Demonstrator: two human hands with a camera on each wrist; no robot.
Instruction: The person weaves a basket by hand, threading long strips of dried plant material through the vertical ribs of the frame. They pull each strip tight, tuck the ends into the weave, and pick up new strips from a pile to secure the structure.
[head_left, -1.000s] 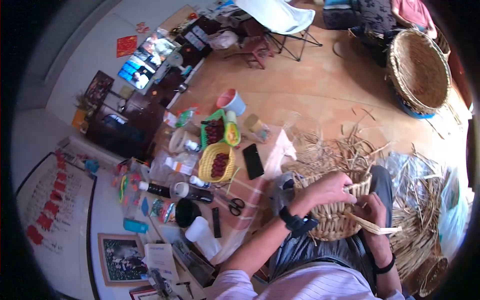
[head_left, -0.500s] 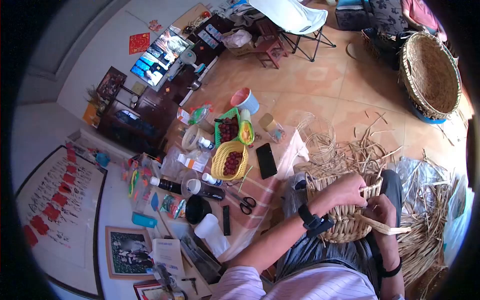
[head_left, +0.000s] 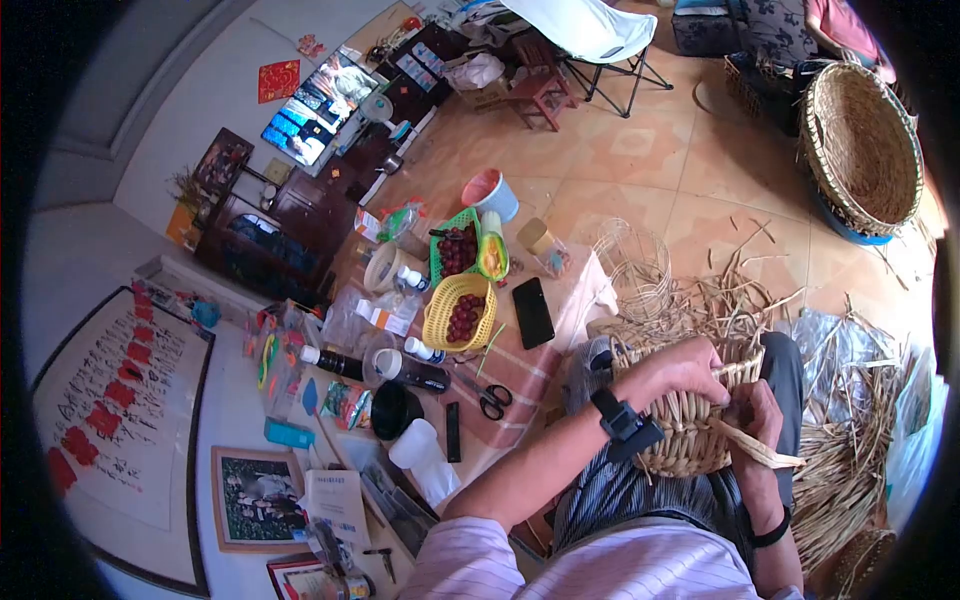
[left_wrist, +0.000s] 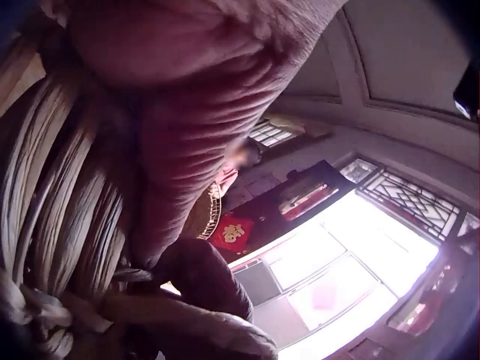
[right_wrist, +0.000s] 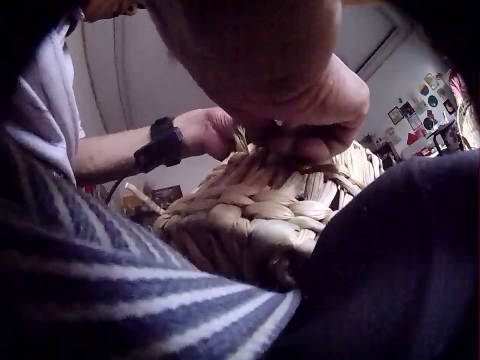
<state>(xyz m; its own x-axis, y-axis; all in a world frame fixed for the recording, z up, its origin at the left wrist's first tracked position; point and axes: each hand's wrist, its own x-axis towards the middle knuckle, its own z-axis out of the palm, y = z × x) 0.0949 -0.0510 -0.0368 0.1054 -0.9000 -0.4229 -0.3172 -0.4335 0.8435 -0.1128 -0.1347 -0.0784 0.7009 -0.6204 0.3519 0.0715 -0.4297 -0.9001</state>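
A small straw basket (head_left: 690, 435), coarsely woven, rests on the person's lap. My left hand (head_left: 685, 370) reaches over its rim from the left, fingers curled down onto the weave. On the basket's right side, my right hand (head_left: 757, 412) grips the edge with bent fingers close to the left fingertips. A thick straw strand (head_left: 760, 448) sticks out from the basket wall and crosses in front of the right hand. The right wrist view shows the right hand (right_wrist: 262, 75) pressed over the braided side (right_wrist: 262, 214); its fingertips are partly hidden.
To the left, a table holds a yellow basket of fruit (head_left: 483, 338), a phone (head_left: 533, 313), scissors (head_left: 495, 402) and bottles. Loose straw (head_left: 735, 295) lies on the floor ahead, with more straw (head_left: 850, 440) at the right. A large woven basket (head_left: 865, 150) stands farther off.
The head view swings left, then settles. Both hands stay at the basket's rim; the left hand shifts slightly, and the strand's free end moves a little left.
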